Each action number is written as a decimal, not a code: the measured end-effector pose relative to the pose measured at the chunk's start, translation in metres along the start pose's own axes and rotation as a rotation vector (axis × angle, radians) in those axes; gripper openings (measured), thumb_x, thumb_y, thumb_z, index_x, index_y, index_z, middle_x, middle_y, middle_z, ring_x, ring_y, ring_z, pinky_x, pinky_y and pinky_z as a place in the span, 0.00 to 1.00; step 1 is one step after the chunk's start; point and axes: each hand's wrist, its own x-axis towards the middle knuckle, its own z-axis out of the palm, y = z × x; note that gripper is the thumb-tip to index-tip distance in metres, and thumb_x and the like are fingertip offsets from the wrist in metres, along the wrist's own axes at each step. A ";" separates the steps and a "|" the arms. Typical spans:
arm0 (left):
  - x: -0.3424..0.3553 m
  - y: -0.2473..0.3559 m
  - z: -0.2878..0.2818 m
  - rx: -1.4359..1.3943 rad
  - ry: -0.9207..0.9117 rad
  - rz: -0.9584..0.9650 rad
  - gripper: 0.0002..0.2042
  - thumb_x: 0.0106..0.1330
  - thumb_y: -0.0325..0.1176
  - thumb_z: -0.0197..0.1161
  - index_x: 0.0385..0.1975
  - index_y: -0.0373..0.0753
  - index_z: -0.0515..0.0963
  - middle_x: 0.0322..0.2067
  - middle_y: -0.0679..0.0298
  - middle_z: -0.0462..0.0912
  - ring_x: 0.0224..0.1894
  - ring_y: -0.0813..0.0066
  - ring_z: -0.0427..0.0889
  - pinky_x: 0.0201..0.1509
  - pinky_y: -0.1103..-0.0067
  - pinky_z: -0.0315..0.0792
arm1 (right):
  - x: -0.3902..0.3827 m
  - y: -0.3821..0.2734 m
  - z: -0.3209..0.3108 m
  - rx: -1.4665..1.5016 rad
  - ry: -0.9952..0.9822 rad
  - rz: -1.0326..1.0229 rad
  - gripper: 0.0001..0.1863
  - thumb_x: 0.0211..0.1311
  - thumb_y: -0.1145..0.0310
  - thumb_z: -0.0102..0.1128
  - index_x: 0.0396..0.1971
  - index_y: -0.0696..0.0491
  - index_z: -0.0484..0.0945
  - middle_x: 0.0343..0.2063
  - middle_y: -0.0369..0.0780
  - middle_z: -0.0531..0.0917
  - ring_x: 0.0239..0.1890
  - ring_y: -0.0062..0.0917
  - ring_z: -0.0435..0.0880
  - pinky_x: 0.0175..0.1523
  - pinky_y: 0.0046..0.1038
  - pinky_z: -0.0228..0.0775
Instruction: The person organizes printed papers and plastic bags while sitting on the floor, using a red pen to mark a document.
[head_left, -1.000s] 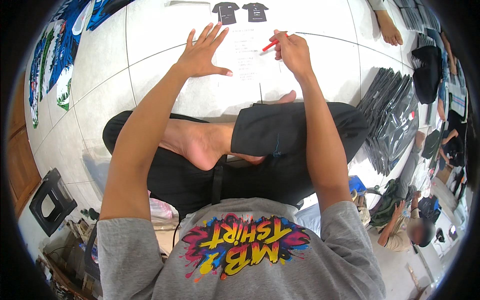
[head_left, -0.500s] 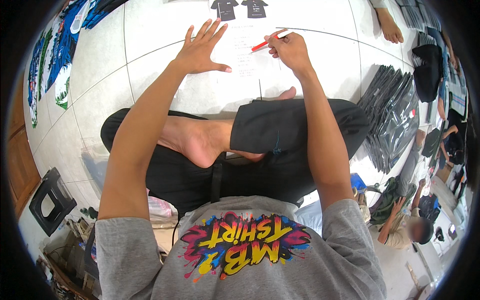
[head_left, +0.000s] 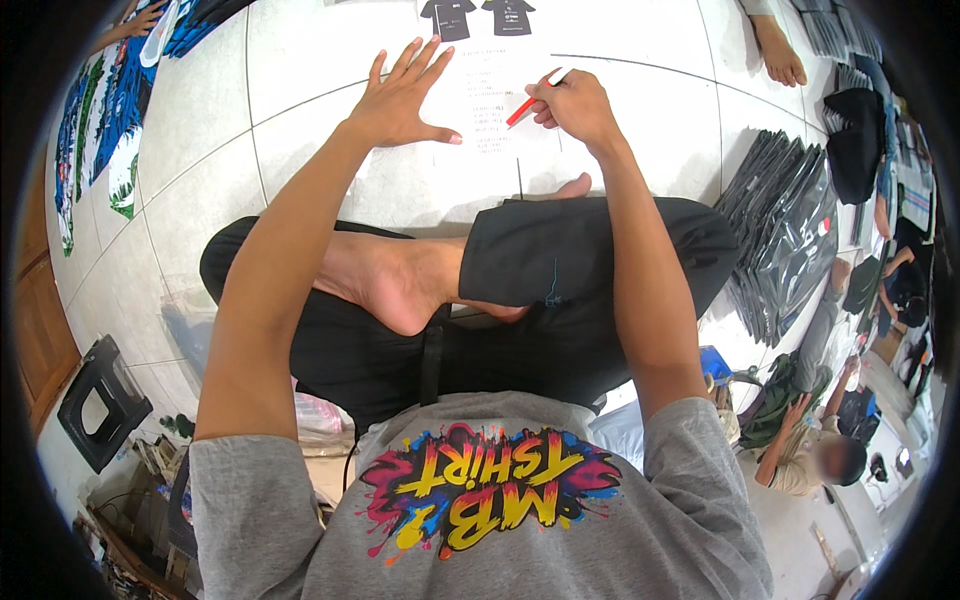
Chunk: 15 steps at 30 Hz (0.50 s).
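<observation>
On the tiled floor ahead of my crossed legs lies a white sheet of paper [head_left: 487, 65], its edges washed out by glare. Lines of small writing run down it, and two black T-shirt pictures [head_left: 447, 19] show at its far end. My left hand [head_left: 402, 106] rests flat at the paper's left side, fingers spread, holding nothing. In a writing grip, my right hand [head_left: 578, 106] is closed on a red pen [head_left: 520, 111] with a white end. The pen's tip points down-left at the lower lines; whether it touches the paper I cannot tell.
Black garments in clear plastic [head_left: 780, 235] are stacked by my right knee. Blue patterned fabric [head_left: 120, 105] lies at far left, with another person's hand [head_left: 143, 20] on it. A bare foot [head_left: 781, 58] stands at far right. A black plastic stool [head_left: 100, 405] sits at left.
The pen's tip has moved lower on the page and tilts more steeply. My left hand has stayed put. Another person's hand has come in at the upper left.
</observation>
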 end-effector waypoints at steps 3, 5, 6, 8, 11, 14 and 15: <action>-0.001 0.000 -0.001 -0.003 -0.006 -0.003 0.68 0.40 0.84 0.62 0.80 0.55 0.39 0.80 0.63 0.39 0.82 0.63 0.35 0.82 0.49 0.31 | -0.004 -0.005 0.001 0.004 0.013 -0.017 0.17 0.64 0.65 0.64 0.39 0.68 0.84 0.28 0.49 0.88 0.31 0.30 0.90 0.40 0.28 0.82; 0.000 0.000 -0.002 -0.013 -0.005 -0.001 0.68 0.40 0.84 0.63 0.80 0.55 0.39 0.80 0.63 0.39 0.82 0.63 0.35 0.82 0.49 0.31 | -0.004 -0.006 0.001 0.084 0.027 -0.019 0.17 0.65 0.66 0.65 0.40 0.68 0.83 0.29 0.49 0.88 0.31 0.30 0.90 0.39 0.27 0.83; 0.000 0.000 -0.002 -0.003 -0.015 -0.007 0.68 0.40 0.84 0.63 0.80 0.55 0.39 0.80 0.63 0.39 0.82 0.63 0.35 0.82 0.49 0.31 | -0.004 -0.006 0.001 0.124 0.034 -0.020 0.17 0.65 0.66 0.65 0.40 0.68 0.82 0.29 0.50 0.88 0.31 0.30 0.90 0.38 0.27 0.83; 0.000 0.001 -0.002 0.020 -0.034 -0.020 0.68 0.40 0.84 0.63 0.80 0.56 0.39 0.80 0.64 0.39 0.82 0.63 0.35 0.82 0.49 0.31 | -0.002 -0.003 0.001 0.145 0.071 -0.020 0.17 0.65 0.66 0.67 0.40 0.68 0.82 0.29 0.50 0.88 0.31 0.30 0.91 0.39 0.25 0.83; 0.001 0.001 -0.003 0.001 -0.011 -0.006 0.68 0.40 0.84 0.63 0.80 0.56 0.39 0.80 0.64 0.39 0.82 0.64 0.35 0.82 0.49 0.32 | 0.003 0.001 0.000 0.219 0.091 -0.022 0.16 0.64 0.67 0.68 0.40 0.67 0.81 0.30 0.51 0.89 0.32 0.30 0.91 0.40 0.25 0.85; 0.001 0.001 -0.003 0.026 -0.044 -0.023 0.68 0.40 0.84 0.63 0.80 0.57 0.39 0.80 0.64 0.39 0.82 0.64 0.35 0.82 0.49 0.32 | 0.001 -0.001 0.000 0.311 0.069 -0.045 0.16 0.66 0.68 0.67 0.40 0.69 0.81 0.32 0.52 0.88 0.36 0.32 0.91 0.44 0.28 0.87; 0.000 0.001 -0.004 0.025 -0.043 -0.024 0.68 0.40 0.84 0.63 0.80 0.57 0.38 0.80 0.64 0.39 0.82 0.64 0.35 0.82 0.49 0.32 | 0.000 -0.003 0.000 0.340 0.057 -0.056 0.16 0.68 0.69 0.67 0.41 0.70 0.80 0.33 0.52 0.88 0.37 0.33 0.91 0.45 0.29 0.87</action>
